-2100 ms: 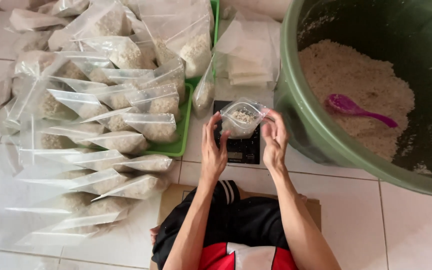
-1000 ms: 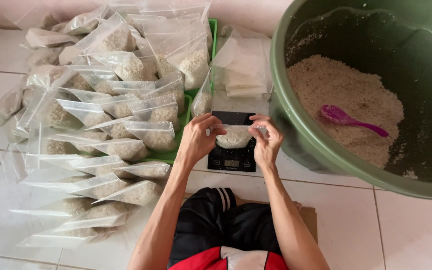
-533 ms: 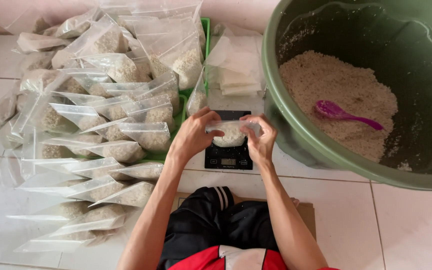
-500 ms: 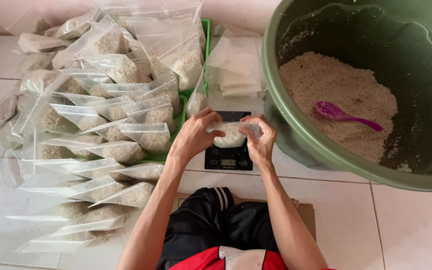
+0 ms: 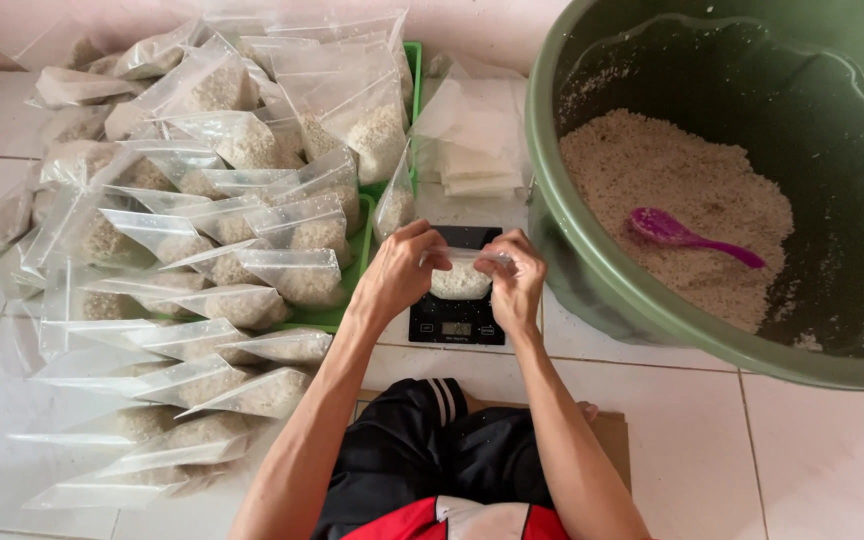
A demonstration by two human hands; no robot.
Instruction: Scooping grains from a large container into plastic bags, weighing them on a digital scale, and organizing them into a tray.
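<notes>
Far left: a heap of filled clear bags [image 5: 202, 250], spilling over a green tray [image 5: 337, 318] and onto the white floor tiles [image 5: 832, 450] — unchanged across the last two seconds.

Centre: small clear bag of pale grain [image 5: 460, 275], lifted above the black scale [image 5: 457, 320] two seconds back, now lowered and resting on it. Left hand [image 5: 402, 275] and right hand [image 5: 514, 280] drawn in close, fingers of both pinching the bag's top edge, thumbs pressed against forefingers along the strip — seemingly sealing or flattening the mouth, though the seal itself too small to tell. Display lit, reading not legible.

Just beyond the scale: a stack of empty flat bags [image 5: 477, 150].

Right: big green tub [image 5: 592, 290], holding loose grain, with the purple scoop [image 5: 687, 235] lying on top, untouched — so filling looks finished for this bag, closing under way.
</notes>
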